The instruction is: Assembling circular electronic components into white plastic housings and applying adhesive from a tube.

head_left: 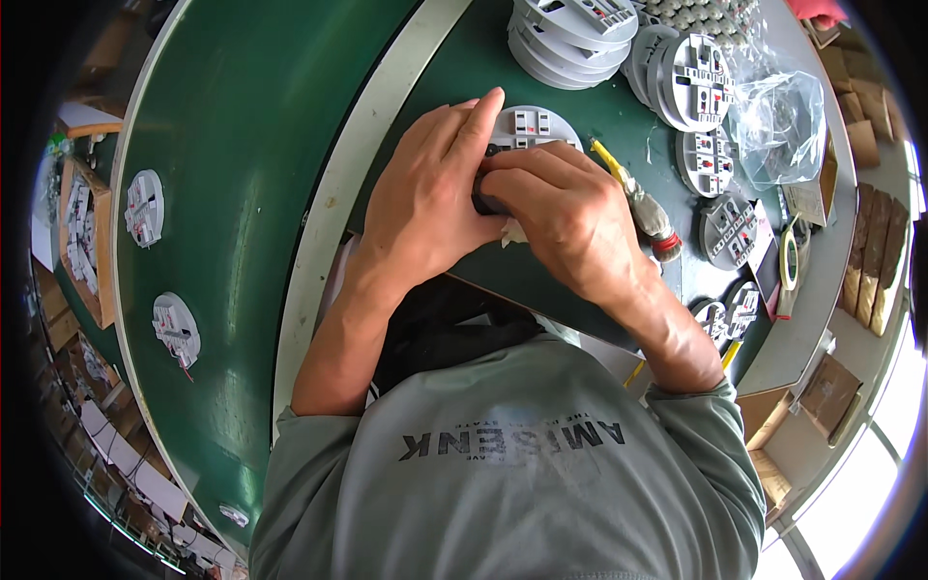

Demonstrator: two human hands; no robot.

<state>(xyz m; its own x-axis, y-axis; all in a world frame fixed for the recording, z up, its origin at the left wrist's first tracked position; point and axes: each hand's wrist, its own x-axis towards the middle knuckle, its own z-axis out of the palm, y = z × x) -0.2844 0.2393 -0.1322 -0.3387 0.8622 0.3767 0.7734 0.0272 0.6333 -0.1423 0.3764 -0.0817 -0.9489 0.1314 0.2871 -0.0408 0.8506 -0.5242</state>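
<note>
Both hands meet over a round white plastic base [538,124] with raised blocks on its face, at the edge of the green worktop. My left hand [432,184] is wrapped about its left side, one finger pointing up and the thumb curled below. My right hand [570,208] is closed over the near part, its fingers bent inward. Something dark shows between the hands, but the fingers hide what it is. A small pale piece sticks out below them. Just right of my right hand lies a brush [650,215] with a yellow handle and wrapped middle.
Stacked white bases [570,48] stand at the back; more bases [704,87] line the right, near a clear plastic bag [781,126] and a roll of tape [789,259]. Left, a green conveyor belt [242,193] carries spaced bases [176,329]. A pale rail [333,184] separates belt and worktop.
</note>
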